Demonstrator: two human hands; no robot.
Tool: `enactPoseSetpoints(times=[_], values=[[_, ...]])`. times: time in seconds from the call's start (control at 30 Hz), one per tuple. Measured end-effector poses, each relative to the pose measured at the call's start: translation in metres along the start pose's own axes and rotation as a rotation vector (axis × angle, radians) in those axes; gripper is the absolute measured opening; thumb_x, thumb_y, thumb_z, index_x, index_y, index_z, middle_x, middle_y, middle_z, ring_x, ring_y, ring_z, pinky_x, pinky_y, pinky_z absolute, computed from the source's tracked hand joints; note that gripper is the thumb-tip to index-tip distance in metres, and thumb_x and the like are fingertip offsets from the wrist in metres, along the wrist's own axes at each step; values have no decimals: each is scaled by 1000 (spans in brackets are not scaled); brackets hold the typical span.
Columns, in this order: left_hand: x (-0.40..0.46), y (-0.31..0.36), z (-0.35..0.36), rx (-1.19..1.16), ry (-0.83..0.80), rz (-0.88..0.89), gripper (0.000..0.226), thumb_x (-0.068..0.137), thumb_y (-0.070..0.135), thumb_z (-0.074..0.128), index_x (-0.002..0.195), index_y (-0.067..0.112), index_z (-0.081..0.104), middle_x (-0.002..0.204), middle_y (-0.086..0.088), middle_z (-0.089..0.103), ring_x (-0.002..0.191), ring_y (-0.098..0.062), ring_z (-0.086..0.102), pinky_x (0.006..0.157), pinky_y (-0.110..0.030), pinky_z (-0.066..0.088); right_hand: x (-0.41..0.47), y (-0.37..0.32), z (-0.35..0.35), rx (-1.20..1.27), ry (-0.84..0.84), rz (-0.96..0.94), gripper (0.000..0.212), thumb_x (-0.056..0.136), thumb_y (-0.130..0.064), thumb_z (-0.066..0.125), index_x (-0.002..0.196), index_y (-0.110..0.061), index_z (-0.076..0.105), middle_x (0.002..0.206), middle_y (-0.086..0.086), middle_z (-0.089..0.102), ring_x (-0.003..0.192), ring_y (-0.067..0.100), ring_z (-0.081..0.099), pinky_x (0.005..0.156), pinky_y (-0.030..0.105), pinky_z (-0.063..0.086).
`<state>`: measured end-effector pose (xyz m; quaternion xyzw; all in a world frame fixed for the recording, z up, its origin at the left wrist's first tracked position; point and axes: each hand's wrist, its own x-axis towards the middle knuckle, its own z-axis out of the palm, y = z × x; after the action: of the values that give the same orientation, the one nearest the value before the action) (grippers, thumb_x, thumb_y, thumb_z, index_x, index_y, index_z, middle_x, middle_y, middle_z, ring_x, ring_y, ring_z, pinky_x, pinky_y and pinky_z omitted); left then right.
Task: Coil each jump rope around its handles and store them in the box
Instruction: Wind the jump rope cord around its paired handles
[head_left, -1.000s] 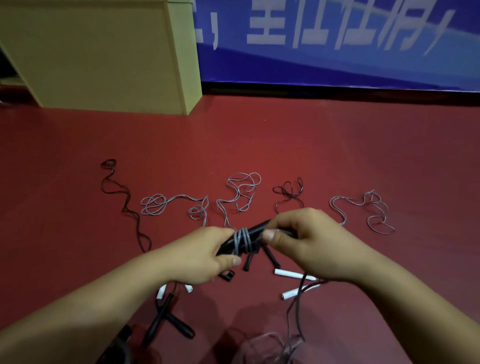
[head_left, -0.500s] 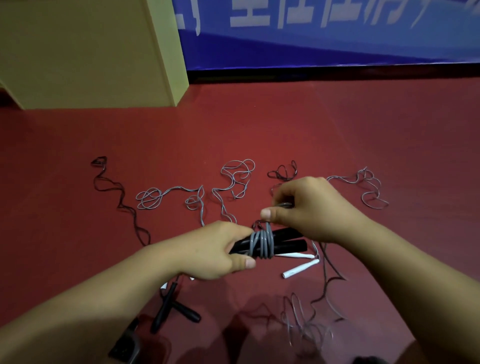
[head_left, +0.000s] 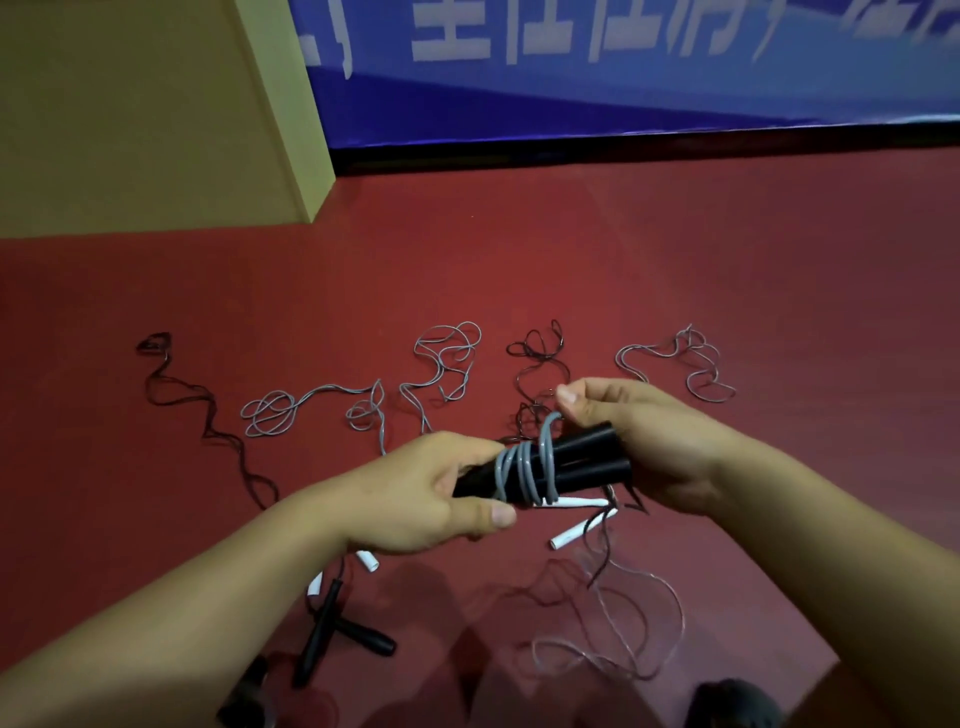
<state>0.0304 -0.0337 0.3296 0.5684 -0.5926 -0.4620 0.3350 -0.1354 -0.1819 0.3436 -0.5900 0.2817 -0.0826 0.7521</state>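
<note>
Left hand (head_left: 415, 493) clamps paired black handles (head_left: 576, 462) mid-air above red floor (head_left: 675, 249); right hand (head_left: 639, 436) pinches grey cord (head_left: 524, 467) beside the wraps; slack tension likely lets coils slide off the free ends; box (head_left: 145, 114) far-left.

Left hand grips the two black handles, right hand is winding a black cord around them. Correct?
Not quite. In the head view the cord being wound is grey, not black. The left hand does grip the two black handles, and the right hand pinches the cord.
</note>
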Motion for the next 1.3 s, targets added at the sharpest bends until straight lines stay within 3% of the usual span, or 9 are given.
enactPoseSetpoints(times=[0.2,0.37,0.5,0.6,0.73,0.9,1.03,1.13,1.3], values=[[-11,-4,-1,-137,34,-12,6,89,21,64,92,26,67,67,-2,46,56,-13,38,50,-21,35,-7,16,15,-433,118,-126,46,87,15,38,68,-20,62,48,-8,50,44,9,39,44,19,31],[-16,-1,1,-164,178,-94,9,93,15,62,85,18,59,62,2,52,48,-10,40,47,-19,36,-10,24,30,-739,159,-159,16,99,-17,48,90,-15,61,67,2,65,55,10,61,50,16,44],[-22,0,-1,-110,341,-180,12,97,9,56,86,12,56,62,3,51,48,-9,39,48,-20,35,-14,22,40,-777,48,-197,16,98,-22,52,110,-24,61,70,3,59,58,11,55,62,32,49],[-28,3,-2,-78,408,-219,17,97,9,57,82,17,57,60,11,54,46,-1,43,48,-16,35,-17,14,42,-831,28,-188,13,95,-26,55,105,-26,64,76,8,63,63,18,53,68,39,50],[-27,3,-2,-42,466,-281,16,96,9,58,81,16,56,65,4,56,46,3,46,50,-15,36,-24,5,43,-968,51,-185,9,93,-29,56,96,-23,63,76,-2,63,77,18,61,69,30,47],[0,0,5,14,477,-295,18,96,11,57,80,20,54,55,14,54,44,5,44,48,-11,34,-26,-1,44,-1073,164,-225,16,94,-25,48,82,-15,52,69,-1,51,74,28,47,62,36,30],[20,-1,7,205,563,-292,7,94,22,61,100,19,62,83,9,68,74,-6,60,71,-19,47,-19,-21,35,-1087,137,-158,16,92,-22,46,94,-14,59,81,3,63,81,29,54,71,39,46],[30,9,0,219,543,-279,13,94,21,61,83,27,55,72,14,60,68,-4,55,61,-14,41,-21,-38,30,-1070,140,-114,18,92,-19,45,95,-13,62,77,1,58,76,26,52,66,34,42],[41,20,-10,208,571,-249,18,82,39,59,84,22,57,74,-1,66,76,-30,65,76,-45,55,-32,-49,24,-966,243,-63,14,94,-26,52,85,-17,56,71,-3,55,65,17,49,54,27,36]])
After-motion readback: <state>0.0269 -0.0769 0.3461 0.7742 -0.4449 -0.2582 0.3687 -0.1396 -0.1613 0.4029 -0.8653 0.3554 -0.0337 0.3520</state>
